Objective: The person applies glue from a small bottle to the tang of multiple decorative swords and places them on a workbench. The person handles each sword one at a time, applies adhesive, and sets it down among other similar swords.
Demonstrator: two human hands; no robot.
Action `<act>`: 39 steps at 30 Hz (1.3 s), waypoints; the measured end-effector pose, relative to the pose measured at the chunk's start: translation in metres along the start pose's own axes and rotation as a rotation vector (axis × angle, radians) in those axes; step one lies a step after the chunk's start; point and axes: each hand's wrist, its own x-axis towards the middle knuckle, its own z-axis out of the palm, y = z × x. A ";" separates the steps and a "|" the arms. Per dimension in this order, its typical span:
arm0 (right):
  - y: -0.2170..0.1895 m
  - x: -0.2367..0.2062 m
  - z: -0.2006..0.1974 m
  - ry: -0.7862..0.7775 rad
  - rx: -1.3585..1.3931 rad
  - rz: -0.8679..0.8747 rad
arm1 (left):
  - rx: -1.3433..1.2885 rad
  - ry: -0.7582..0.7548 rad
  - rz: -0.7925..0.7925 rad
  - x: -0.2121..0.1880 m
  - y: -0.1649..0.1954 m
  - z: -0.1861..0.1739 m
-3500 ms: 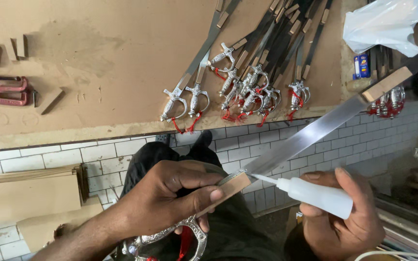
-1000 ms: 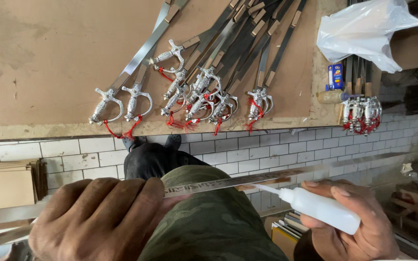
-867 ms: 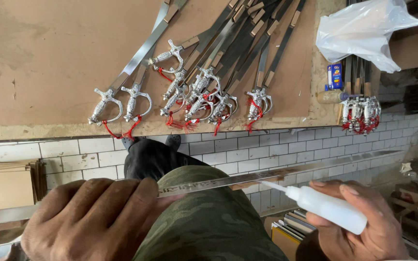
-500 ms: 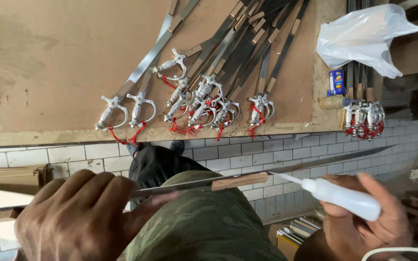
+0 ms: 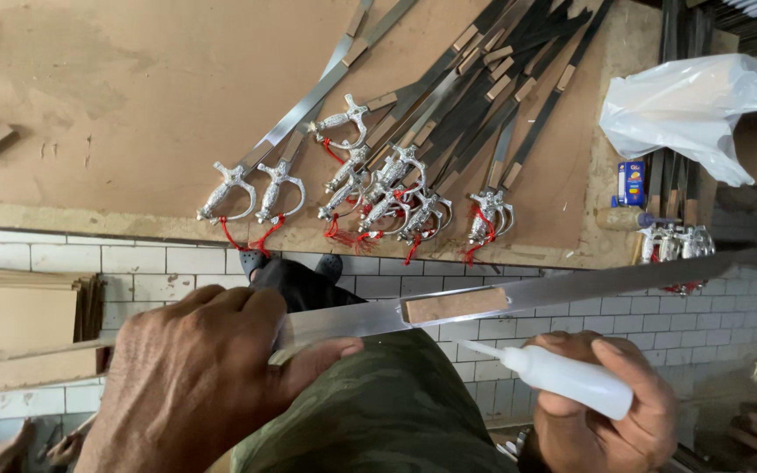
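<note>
I see the left hand clamped round the sword blade, keeping it level over the lap; its small wooden block faces up. Right hand, at 5 o'clock, grips the white glue bottle, nozzle toward the block. Finished swords crowd the board at 12, clear of the work.

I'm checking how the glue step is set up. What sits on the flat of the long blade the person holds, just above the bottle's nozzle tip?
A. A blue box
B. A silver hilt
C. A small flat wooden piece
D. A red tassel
C: a small flat wooden piece lies on the long blade, with the white squeeze bottle in the right hand pointing at it.
</note>
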 end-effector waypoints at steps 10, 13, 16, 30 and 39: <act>-0.006 0.013 0.015 -0.135 -0.257 -0.060 | -0.070 0.109 0.048 -0.005 -0.001 0.006; -0.010 0.012 0.013 -0.151 -0.283 -0.041 | -0.040 0.068 0.017 -0.004 -0.003 0.005; -0.010 0.013 0.006 -0.129 -0.319 -0.022 | -0.002 -0.063 -0.030 -0.002 -0.005 0.004; 0.016 0.022 -0.011 0.184 -0.245 -0.127 | 0.084 0.379 0.035 -0.011 -0.016 0.028; 0.006 0.026 -0.020 -0.059 -0.374 -0.074 | 0.018 0.432 0.039 -0.008 -0.010 0.032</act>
